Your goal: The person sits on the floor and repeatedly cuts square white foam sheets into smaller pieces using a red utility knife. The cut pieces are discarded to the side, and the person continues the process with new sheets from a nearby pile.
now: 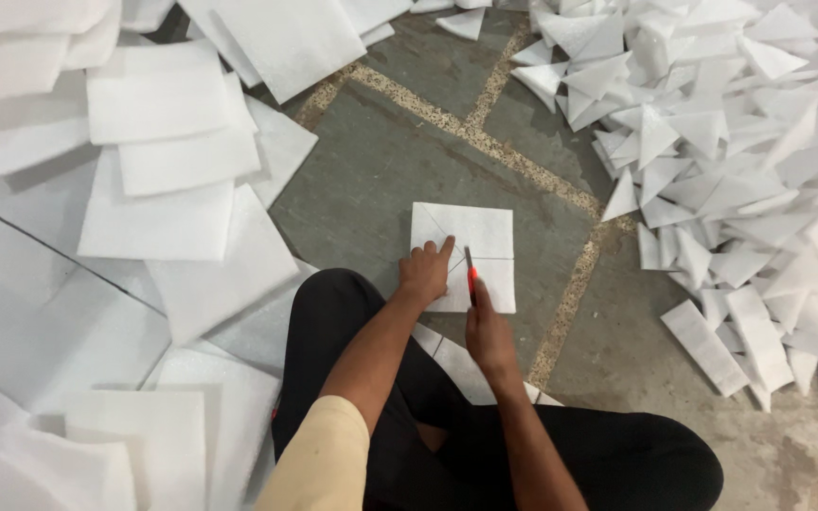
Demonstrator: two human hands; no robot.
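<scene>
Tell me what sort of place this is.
Probably a small workshop floor for cutting foam: a grey stone floor, stacked white square foam sheets, and a heap of white triangular foam offcuts.

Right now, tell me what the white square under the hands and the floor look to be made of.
White square: probably thin foam sheet; matte, soft-edged, with cut lines across it. Floor: likely stone slabs, dull grey, with speckled, pebbly joints between them.
</scene>
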